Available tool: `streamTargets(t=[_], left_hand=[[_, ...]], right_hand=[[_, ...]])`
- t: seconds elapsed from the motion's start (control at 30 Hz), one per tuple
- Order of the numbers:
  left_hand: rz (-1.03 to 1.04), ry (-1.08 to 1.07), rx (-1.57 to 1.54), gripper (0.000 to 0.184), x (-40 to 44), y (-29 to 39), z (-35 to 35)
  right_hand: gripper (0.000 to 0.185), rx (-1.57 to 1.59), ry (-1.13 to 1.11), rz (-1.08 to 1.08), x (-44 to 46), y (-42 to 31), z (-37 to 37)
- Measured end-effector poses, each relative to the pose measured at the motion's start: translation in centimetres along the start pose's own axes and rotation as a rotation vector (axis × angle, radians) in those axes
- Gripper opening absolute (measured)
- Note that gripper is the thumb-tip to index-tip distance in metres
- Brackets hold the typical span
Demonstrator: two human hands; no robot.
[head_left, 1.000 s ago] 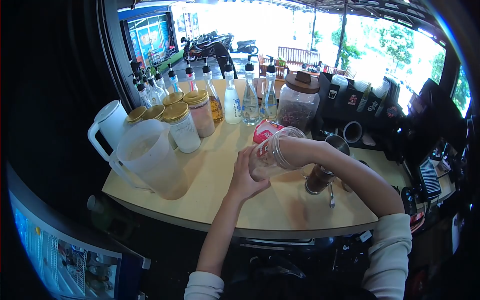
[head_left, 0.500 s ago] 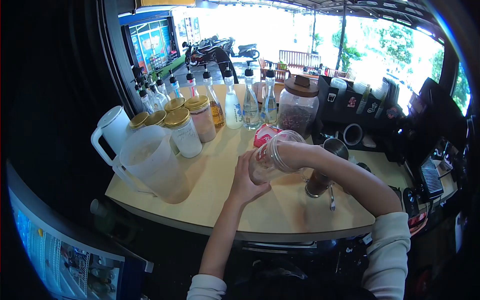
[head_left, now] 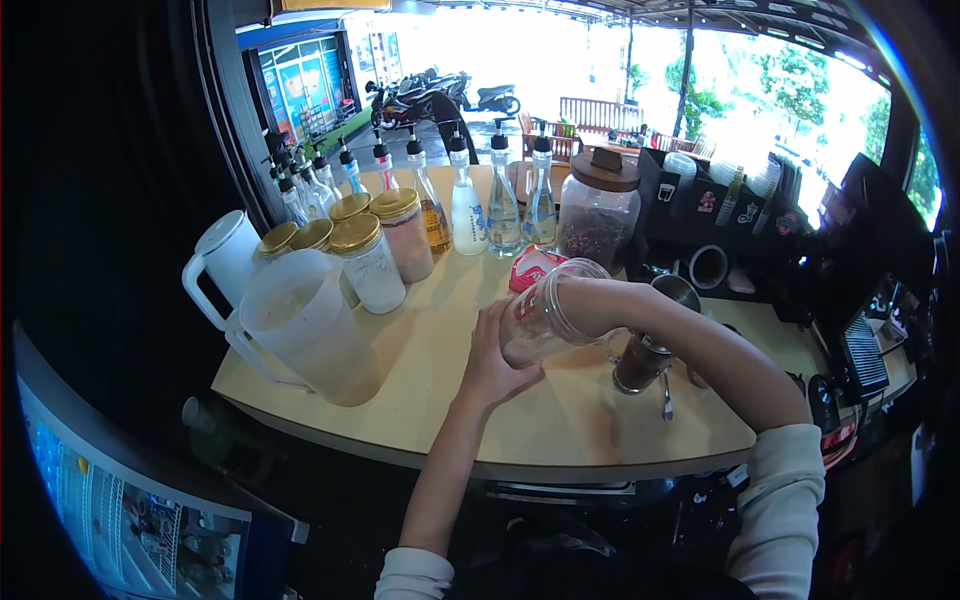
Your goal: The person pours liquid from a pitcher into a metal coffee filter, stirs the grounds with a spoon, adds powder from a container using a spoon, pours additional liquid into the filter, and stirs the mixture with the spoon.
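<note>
Here, the left hand curls around the lower part of a clear, red-marked jar, tilted, its mouth toward the right hand, which reaches inside; whether those fingers grip anything, I cannot tell.

From the tilted jar, a hand could pass over bare tabletop at 6 o'clock, between the left forearm and the spoon, or along the strip at 9 o'clock short of the plastic pitcher. Gold-lidded jars stand in the way at 10, pump bottles at 11 and the brown-lidded jar at 1, while the right forearm bars 3 o'clock above the dark-filled glass
</note>
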State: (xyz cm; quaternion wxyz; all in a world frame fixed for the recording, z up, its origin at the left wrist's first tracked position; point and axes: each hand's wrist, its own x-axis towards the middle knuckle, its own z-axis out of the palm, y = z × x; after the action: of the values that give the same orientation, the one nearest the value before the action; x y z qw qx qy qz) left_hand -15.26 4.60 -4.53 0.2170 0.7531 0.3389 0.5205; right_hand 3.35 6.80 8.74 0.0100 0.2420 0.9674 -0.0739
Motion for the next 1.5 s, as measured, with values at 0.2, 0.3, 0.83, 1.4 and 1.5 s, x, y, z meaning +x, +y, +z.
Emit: streamTargets(t=[0.2,0.3,0.83,1.4,1.5], left_hand=[[0.014,0.001,0.013,0.099,-0.1,-0.5,0.1],[0.013,0.003,0.024,0.099,-0.1,-0.4,0.1],[-0.011,0.038,0.143,0.095,0.0,1.0,-0.3],[-0.107,0.041,0.085,0.095,-0.1,0.9,0.2],[-0.113,0.056,-0.020,0.090,-0.1,-0.2,0.5]], right_hand=[[0.047,-0.072,-0.217,0.109,0.4,-0.7,-0.9],[0.045,-0.045,-0.137,0.077,0.2,-0.6,-0.4],[0.022,0.573,0.113,0.321,-3.8,-1.7,-5.8],[0.016,0.700,0.502,0.292,-11.2,-0.9,-7.6],[0.016,0.619,0.544,0.401,-13.5,-1.1,-7.7]])
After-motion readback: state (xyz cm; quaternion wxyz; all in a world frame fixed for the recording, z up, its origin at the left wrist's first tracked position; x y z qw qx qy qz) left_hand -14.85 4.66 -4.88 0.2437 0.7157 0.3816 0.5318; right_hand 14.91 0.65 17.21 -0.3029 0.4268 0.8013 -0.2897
